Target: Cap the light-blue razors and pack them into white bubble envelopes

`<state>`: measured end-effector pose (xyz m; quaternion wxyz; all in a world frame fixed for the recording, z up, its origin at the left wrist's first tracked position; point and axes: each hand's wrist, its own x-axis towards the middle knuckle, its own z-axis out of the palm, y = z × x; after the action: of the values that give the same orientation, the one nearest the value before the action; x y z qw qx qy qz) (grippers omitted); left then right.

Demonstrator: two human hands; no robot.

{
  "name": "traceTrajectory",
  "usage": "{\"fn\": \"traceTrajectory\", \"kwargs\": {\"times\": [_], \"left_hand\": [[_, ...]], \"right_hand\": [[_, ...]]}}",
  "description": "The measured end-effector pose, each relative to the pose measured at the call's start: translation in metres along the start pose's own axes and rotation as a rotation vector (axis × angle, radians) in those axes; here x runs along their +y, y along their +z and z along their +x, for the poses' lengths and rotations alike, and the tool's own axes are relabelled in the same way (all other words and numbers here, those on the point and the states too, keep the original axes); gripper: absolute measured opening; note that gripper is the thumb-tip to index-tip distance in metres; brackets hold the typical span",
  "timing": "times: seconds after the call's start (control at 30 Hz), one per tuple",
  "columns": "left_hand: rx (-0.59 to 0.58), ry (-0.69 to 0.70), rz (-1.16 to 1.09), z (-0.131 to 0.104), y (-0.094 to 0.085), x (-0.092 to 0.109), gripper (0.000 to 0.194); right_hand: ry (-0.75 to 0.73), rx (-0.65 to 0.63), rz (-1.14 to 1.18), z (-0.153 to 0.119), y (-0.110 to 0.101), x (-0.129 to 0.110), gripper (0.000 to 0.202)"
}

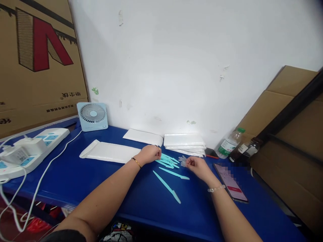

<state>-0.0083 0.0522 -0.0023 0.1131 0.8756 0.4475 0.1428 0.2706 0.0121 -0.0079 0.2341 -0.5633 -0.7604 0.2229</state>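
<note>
My left hand (pixel 150 154) is closed in a pinch at the left end of a loose pile of slim turquoise plastic sticks (pixel 169 160); what its fingertips hold is hidden. Two more such sticks lie apart from the pile, a flat-ended one (pixel 174 173) just below it and another (pixel 167 187) nearer the front. To the right, my right hand (pixel 199 168) has thumb and fingers pressed together against a few small translucent pieces (pixel 182 160). Whether it grips one of them cannot be made out. A white padded envelope (pixel 111 152) lies behind my left wrist.
Against the wall are a single white envelope (pixel 142 136) and a stack of them (pixel 184 141). A phone (pixel 230 183) lies by my right wrist, bottles (pixel 229 144) behind it. At left stand a small fan (pixel 93 116) and a power strip (pixel 54 136) with trailing cables.
</note>
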Motion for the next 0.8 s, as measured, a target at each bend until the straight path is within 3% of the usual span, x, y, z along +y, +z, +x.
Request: {"fn": "traceTrajectory", "kwargs": {"times": [0.13,0.23,0.33,0.43,0.53,0.67,0.8], "left_hand": [[0.036,-0.017,-0.011,0.002,0.003,-0.005,0.015],[0.056,0.036,-0.074,-0.001,0.003,0.002,0.023],[-0.021,0.173,-0.134,-0.004,0.003,0.015,0.028],[-0.118,0.311,-0.118,-0.006,0.008,0.026,0.031],[-0.140,0.329,-0.035,-0.006,0.014,0.034,0.016],[-0.106,0.304,0.015,-0.003,0.012,0.037,0.012],[-0.014,0.232,0.055,0.000,0.005,0.026,0.014]], "right_hand": [[0.001,0.052,-0.084,-0.002,-0.008,0.003,0.011],[-0.141,-0.129,-0.038,-0.010,-0.009,-0.005,0.017],[-0.210,-0.277,-0.073,-0.016,-0.005,-0.014,0.012],[-0.226,-0.253,-0.153,-0.015,0.001,-0.021,0.006],[-0.261,-0.239,-0.168,-0.014,0.006,-0.025,0.009],[-0.276,-0.206,-0.132,-0.013,0.005,-0.025,0.006],[-0.234,-0.091,-0.129,-0.010,-0.006,-0.013,0.005]]}}
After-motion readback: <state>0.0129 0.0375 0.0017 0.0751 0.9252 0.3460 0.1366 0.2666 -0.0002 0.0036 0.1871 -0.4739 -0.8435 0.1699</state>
